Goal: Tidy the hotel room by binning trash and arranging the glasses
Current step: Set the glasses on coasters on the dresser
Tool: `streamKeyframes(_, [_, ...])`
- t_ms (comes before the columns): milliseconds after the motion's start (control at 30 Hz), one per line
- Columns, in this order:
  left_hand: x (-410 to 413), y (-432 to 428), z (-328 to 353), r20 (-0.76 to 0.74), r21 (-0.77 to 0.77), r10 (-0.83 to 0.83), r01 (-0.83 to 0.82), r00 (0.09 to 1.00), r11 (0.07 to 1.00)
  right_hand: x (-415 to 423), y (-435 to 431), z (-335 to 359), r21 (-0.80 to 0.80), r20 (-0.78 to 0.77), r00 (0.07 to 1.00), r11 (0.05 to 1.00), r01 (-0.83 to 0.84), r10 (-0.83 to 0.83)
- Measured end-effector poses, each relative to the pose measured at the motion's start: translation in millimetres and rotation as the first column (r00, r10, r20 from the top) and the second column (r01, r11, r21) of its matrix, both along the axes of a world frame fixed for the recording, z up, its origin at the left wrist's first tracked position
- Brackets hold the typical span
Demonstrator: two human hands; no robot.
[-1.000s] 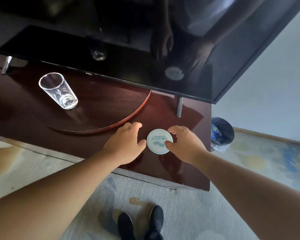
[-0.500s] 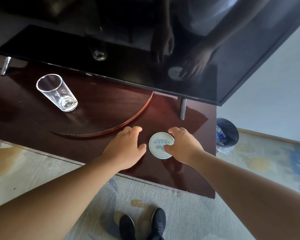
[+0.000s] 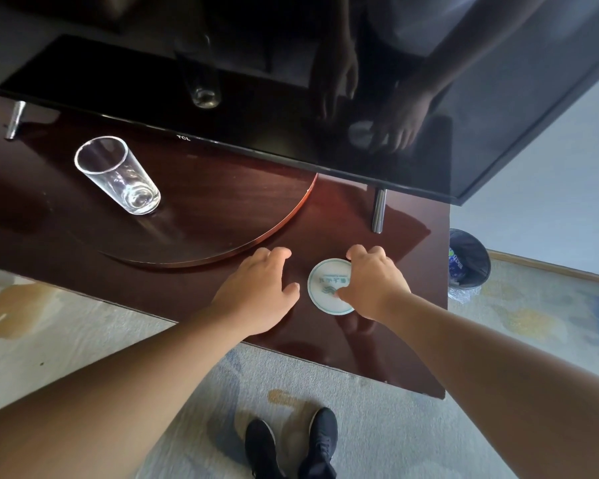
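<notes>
A: Any writing?
B: "TCL" on the television frame. The coaster's green print is unreadable.
A: Holding anything?
B: The right hand pinches the round white coaster near the counter's right edge. The left hand rests relaxed beside it. The clear glass stands well left.

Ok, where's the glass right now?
In the head view, the glass stands upright on the round board, far left of the coaster, just before the TV.
</notes>
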State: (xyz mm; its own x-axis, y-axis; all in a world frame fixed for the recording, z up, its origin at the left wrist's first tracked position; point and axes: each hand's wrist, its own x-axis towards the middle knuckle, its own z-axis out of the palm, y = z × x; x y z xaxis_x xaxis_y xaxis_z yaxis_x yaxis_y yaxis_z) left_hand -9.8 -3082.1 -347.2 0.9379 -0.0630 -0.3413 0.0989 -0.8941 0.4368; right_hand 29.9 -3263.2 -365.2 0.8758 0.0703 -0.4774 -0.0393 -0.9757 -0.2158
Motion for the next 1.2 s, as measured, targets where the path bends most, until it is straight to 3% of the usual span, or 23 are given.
streamKeyframes(500, [-2, -8, 14, 0.022, -0.003, -0.002, 0.002, 1.0, 1.0, -9, -3, 22, 0.234, 0.052, 0.997, 0.971, 0.04, -0.053])
streamKeyframes(1200, [-24, 42, 147, 0.273, 0.071, 0.174, -0.2, 0.946, 0.977, -1, 38, 163, 0.346, 0.329, 0.929, 0.894, -0.285, 0.169])
